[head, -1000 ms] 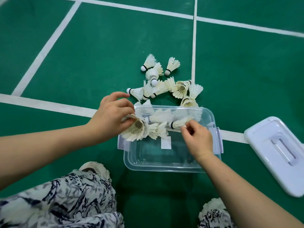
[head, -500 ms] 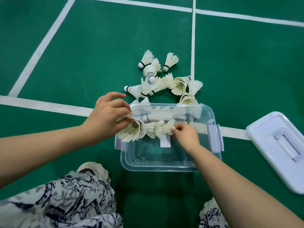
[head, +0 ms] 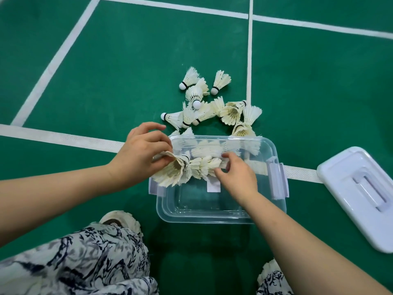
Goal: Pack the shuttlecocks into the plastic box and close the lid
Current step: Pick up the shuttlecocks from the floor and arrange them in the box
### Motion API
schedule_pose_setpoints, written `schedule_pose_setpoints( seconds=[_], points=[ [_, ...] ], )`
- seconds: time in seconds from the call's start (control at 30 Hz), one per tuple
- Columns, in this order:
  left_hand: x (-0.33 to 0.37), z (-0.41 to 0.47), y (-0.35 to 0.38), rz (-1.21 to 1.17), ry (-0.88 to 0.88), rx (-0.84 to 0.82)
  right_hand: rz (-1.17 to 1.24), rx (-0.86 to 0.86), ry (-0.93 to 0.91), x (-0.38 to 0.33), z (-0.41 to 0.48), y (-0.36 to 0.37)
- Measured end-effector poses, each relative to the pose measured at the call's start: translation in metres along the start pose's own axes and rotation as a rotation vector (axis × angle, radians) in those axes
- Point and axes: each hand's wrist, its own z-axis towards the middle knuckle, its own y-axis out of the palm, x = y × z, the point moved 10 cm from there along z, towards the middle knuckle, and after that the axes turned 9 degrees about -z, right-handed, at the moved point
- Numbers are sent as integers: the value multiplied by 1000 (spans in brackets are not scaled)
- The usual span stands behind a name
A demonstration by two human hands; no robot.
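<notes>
A clear plastic box [head: 263, 211] sits open on the green court floor in front of me. A row of nested white shuttlecocks [head: 191, 167] hangs over the box's left side. My left hand [head: 140, 154] grips the row's wide left end. My right hand [head: 236, 173] pinches its right end. More shuttlecocks lie inside along the box's far wall [head: 214, 145]. A loose pile of shuttlecocks [head: 212, 107] lies on the floor just beyond the box. The white lid [head: 361, 192] lies upside up on the floor to the right.
White court lines [head: 63, 139] cross the green floor, one running under the box. My knees in patterned cloth [head: 85, 262] and shoe tips [head: 121, 218] are at the near edge, close to the box.
My right hand slid left along the nested row, pushing a shuttlecock into the stack. The left hand kept its grip and barely moved.
</notes>
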Motion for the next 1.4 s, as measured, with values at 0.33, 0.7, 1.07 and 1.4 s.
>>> schedule_pose_setpoints(
  seconds=[0.33, 0.7, 1.07, 1.4],
  points=[
    [12, 6, 2, -68, 28, 17, 41, 248, -735, -116, -55, -27],
    [8, 9, 0, -123, -127, -16, 33, 128, -503, -76, -41, -20],
    [13, 6, -2, -57, -79, -32, 264, 115, 71, 23, -11, -36],
    [4, 2, 4, -40, -173, -88, 443, 291, 230, 39, -21, -39]
  ],
)
